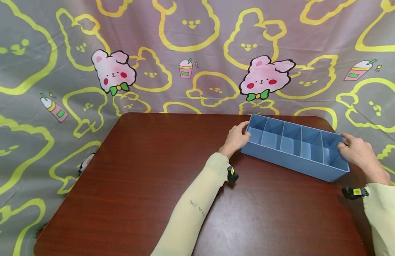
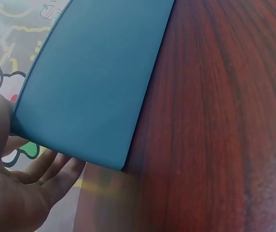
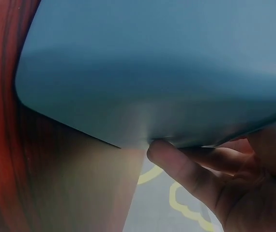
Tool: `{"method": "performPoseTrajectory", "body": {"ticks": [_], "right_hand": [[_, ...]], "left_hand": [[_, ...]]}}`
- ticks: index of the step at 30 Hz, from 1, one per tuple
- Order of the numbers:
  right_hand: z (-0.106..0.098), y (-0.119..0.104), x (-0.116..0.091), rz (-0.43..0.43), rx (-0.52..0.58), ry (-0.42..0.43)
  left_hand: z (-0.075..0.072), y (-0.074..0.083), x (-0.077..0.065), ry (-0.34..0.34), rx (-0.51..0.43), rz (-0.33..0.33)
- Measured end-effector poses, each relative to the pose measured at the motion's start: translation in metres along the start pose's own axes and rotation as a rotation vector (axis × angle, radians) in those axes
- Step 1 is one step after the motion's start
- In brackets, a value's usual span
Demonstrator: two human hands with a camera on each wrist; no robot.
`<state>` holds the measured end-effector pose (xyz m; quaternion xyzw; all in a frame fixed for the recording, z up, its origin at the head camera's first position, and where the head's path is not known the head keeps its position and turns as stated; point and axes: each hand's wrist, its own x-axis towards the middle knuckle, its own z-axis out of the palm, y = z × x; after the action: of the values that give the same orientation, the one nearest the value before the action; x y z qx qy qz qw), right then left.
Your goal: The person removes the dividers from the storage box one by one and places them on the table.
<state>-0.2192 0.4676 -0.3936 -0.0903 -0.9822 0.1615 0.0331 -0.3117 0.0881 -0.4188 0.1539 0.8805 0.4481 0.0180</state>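
Note:
A long blue-grey box (image 1: pixel 290 156), its inside split by thin dividers into several compartments, lies slantwise over the right rear of the brown table. No contents show in it. At the box's left end, my left hand (image 1: pixel 237 138) grips the end wall, thumb by the rim and fingers against the outside, as the left wrist view shows at the hand (image 2: pixel 26 193). My right hand (image 1: pixel 358 151) holds the opposite end near the rim; in the right wrist view its fingers (image 3: pixel 186 169) touch the end wall. Whether the box's base touches the table, I cannot tell.
The brown tabletop (image 1: pixel 136 185) stretches left and in front of the box. Behind and to the left hangs a grey curtain (image 1: pixel 213 92) with yellow outlines and pink rabbit faces. A black wrist camera (image 1: pixel 231 174) sits on the left cuff, another camera (image 1: pixel 355 192) on the right.

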Motion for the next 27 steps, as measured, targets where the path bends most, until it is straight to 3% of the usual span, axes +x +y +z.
{"method": "performPoseTrajectory", "body": {"ticks": [10, 18, 27], "right_hand": [[0.003, -0.006, 0.001, 0.004, -0.001, 0.024], [0.005, -0.007, 0.002, -0.021, 0.008, 0.044], [0.008, -0.012, 0.0, 0.011, 0.029, 0.053]], "left_hand": [[0.0, -0.003, 0.0, 0.007, -0.051, -0.012], [-0.005, -0.005, -0.002, -0.006, -0.052, -0.002], [-0.011, -0.008, -0.005, -0.018, -0.05, -0.004]]}}
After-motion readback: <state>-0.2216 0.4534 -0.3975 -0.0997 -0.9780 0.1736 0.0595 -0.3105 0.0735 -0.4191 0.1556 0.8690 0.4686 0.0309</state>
